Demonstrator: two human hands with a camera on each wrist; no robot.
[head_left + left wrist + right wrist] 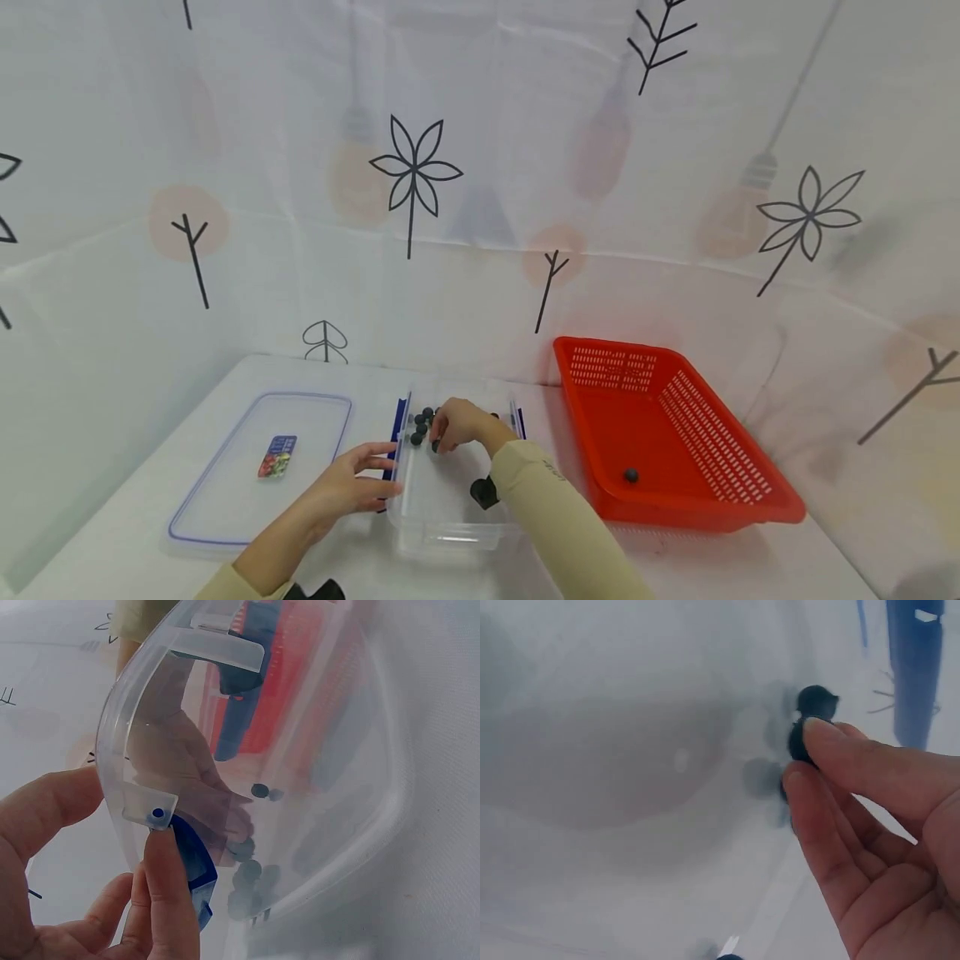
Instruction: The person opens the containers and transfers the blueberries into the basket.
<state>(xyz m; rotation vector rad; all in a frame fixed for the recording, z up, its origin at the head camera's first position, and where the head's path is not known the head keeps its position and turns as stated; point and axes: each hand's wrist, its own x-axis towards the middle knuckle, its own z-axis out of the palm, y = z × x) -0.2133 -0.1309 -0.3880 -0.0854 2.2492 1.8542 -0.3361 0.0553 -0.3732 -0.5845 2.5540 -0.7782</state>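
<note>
In the head view, my right hand (pixel 455 423) reaches into a clear plastic box (pixel 442 500) and pinches a dark round blueberry (pixel 799 742) between thumb and fingertips. Another blueberry (pixel 817 702) lies right beside it in the right wrist view. Several more blueberries (pixel 422 419) cluster at the box's far left end. My left hand (pixel 352 482) is at the box's left wall, fingers spread and fairly straight. In the left wrist view, its thumb touches the rim and a fingertip rests by the hinge of a blue latch (pixel 196 862).
A red perforated basket (pixel 675 508) stands on the right with one blueberry (pixel 632 475) in it. To the left lies a clear lid (pixel 217 508) with a blue edge, bearing a small fruit-printed packet (pixel 277 457). A patterned cloth (pixel 480 208) hangs behind the white table.
</note>
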